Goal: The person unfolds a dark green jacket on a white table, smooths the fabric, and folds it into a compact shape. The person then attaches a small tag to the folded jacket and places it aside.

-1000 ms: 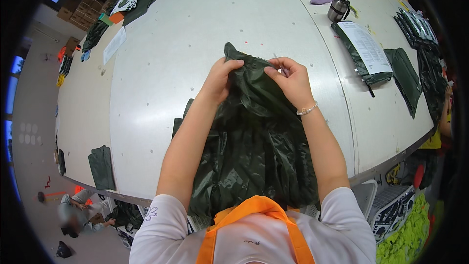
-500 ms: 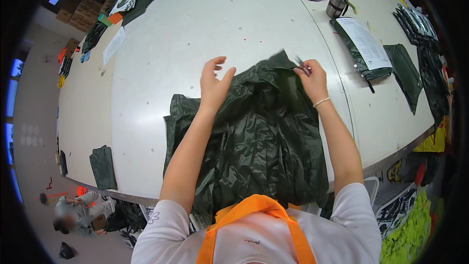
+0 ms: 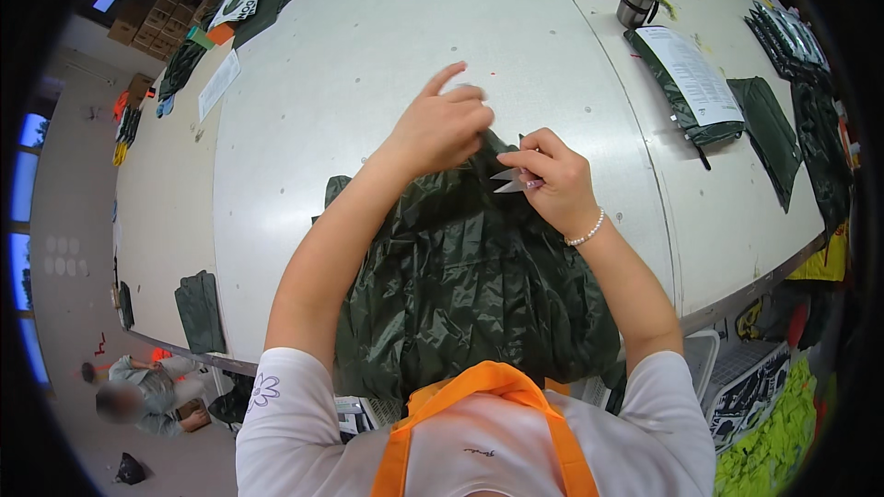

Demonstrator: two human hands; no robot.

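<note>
A dark green, shiny garment (image 3: 460,267) lies crumpled on the pale table in front of me, its near side hanging over the edge. My left hand (image 3: 447,124) pinches a raised upper corner of it between thumb and fingers, with the index finger stretched out. Small scissors (image 3: 509,186) are in my right hand (image 3: 560,182), their blades spread and pointing left, just below the lifted corner. Whether the blades touch the fabric I cannot tell.
On the white table (image 3: 304,110) stand a steel thermos (image 3: 637,2) and a green bundle with a paper sheet (image 3: 691,74). A folded green piece (image 3: 200,313) lies at the left edge. Lime-green fabric (image 3: 769,433) is heaped lower right. Another person (image 3: 152,396) is at lower left.
My left hand has moved up and right and now grips the garment's corner. The scissors in my right hand have come down and left, blades now pointing left. The garment's top has been pulled together.
</note>
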